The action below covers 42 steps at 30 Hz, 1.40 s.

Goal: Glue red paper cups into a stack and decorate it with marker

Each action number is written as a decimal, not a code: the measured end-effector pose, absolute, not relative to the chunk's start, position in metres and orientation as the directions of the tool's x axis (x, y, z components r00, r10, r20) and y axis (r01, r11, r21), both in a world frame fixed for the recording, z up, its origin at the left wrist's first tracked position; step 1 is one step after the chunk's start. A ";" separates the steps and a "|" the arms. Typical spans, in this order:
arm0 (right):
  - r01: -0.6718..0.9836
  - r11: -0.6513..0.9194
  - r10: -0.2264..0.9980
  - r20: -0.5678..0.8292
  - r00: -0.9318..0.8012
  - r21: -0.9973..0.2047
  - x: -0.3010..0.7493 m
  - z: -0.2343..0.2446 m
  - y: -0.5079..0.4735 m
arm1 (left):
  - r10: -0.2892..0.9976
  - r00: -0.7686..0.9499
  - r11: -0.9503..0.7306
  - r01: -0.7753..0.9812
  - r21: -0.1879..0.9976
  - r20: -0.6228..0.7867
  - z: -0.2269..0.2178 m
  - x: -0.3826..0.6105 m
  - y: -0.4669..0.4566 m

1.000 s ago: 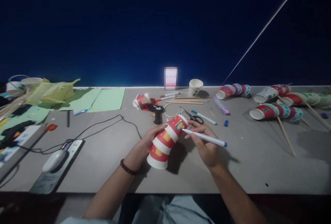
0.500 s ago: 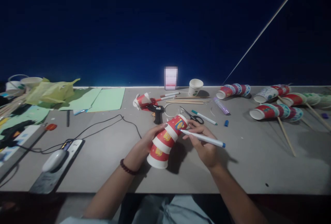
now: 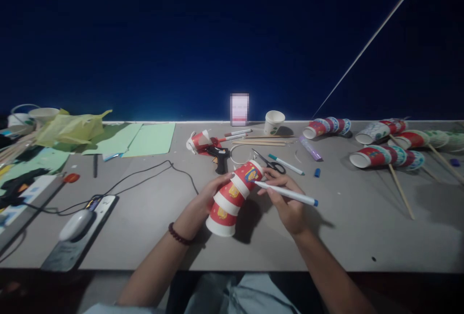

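Two bare hands at work over a grey bench [image 3: 145, 248], apart from each other, each with something in its grasp. Left hand [image 3: 210, 193] is closed around the side of a curved stack of red-and-white paper cups [image 3: 232, 197], a dark red beaded bracelet [image 3: 179, 235] on that wrist. Stack is tilted, white-rimmed wide end toward the person, narrow end up and to the right; yellow figures run down its red bands, blue colouring around the topmost one. Whether its lower rim touches the bench: cannot tell.

Right hand [image 3: 290, 207] pinches a slim white marker with a blue end [image 3: 288, 194], tip at the topmost cup, by the blue patch. Contact of tip and paper too small to confirm.

Just beyond the stack: a black glue gun [image 3: 220, 158], black-handled scissors [image 3: 275, 166] and a white marker with a teal cap [image 3: 286, 164]. Small blue pen cap [image 3: 317, 172] lies alone to the right. Farther back, a white paper cup [image 3: 274, 123] stands upright near thin wooden sticks [image 3: 263, 143]. Far left, a crumpled yellow plastic bag [image 3: 78, 129] rests over pale green paper sheets [image 3: 152, 140].
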State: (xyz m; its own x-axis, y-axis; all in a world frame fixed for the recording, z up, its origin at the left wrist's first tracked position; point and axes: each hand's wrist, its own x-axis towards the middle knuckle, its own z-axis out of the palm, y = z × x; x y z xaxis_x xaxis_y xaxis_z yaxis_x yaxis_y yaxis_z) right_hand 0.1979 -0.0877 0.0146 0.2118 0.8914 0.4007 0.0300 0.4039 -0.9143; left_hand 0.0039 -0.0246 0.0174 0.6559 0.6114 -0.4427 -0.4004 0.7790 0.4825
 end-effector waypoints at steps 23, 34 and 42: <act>0.102 0.438 0.844 0.447 0.297 -0.893 0.197 0.016 -0.087 | 0.616 0.588 0.781 -0.369 0.503 -0.525 0.026 0.007 -0.027; 0.032 0.424 0.849 0.410 0.333 -0.905 0.199 0.016 -0.085 | 0.445 0.641 0.885 -0.207 0.418 -0.625 0.029 0.001 -0.029; 0.073 0.419 0.886 0.426 0.183 -0.905 0.199 0.015 -0.086 | 0.413 0.647 0.894 -0.156 0.419 -0.641 0.029 -0.005 -0.030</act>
